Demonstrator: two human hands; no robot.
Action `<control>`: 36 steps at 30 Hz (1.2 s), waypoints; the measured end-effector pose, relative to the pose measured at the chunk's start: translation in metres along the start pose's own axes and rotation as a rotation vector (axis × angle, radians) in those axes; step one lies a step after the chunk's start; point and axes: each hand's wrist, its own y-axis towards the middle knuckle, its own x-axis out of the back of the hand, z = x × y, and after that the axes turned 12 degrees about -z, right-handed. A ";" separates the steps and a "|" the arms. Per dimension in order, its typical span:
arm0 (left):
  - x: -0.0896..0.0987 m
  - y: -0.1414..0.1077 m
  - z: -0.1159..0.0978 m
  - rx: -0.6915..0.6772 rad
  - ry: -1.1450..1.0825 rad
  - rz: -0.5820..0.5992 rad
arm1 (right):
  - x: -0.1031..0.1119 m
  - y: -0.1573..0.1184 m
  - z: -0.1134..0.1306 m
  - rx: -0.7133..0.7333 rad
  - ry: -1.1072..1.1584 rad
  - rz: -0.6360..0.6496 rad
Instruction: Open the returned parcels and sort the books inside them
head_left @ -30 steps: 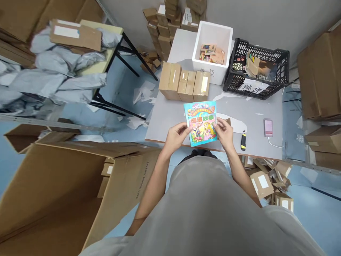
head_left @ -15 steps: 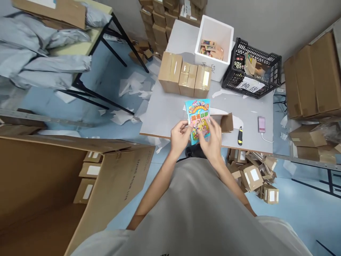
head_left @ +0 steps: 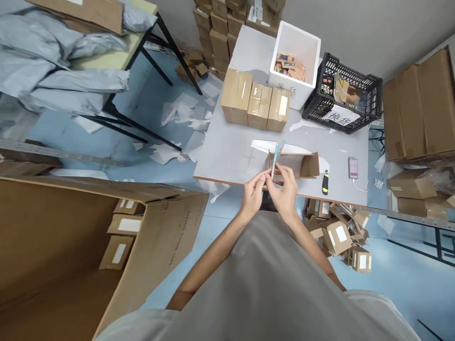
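A thin children's book (head_left: 275, 158) with a light blue cover stands edge-on between my hands, its spine side toward me and its covers slightly parted at the top. My left hand (head_left: 253, 193) pinches its lower edge from the left. From the right, my right hand (head_left: 284, 190) has its fingers closed around the book's lower part. Just behind and to the right, an opened cardboard box (head_left: 308, 166) lies on the grey table (head_left: 231, 154), partly hidden by the book and my right hand. A black and yellow utility knife (head_left: 325, 183) rests right of that box.
Three taped cartons (head_left: 258, 105) stand behind the hands. Beyond them are a white foam box (head_left: 296, 90) and a black crate (head_left: 343, 94), both with books inside. A pink phone (head_left: 353, 168) lies at the right. A large carton (head_left: 170, 237) stands at the lower left.
The book has turned from showing its front cover to standing edge-on. My hands have come closer together at its lower edge. The view has shifted slightly.
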 end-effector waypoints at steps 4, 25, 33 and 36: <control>0.012 0.025 -0.002 0.016 -0.017 -0.011 | 0.005 0.018 -0.004 -0.075 0.138 -0.018; 0.022 0.067 -0.017 -0.004 0.050 -0.160 | -0.003 0.062 -0.015 -0.301 0.262 -0.032; -0.013 0.034 -0.014 -0.517 0.321 -0.056 | -0.016 0.050 0.006 -0.291 0.334 0.075; -0.002 0.042 -0.008 -0.457 0.293 -0.080 | -0.001 0.061 -0.009 -0.301 0.378 0.071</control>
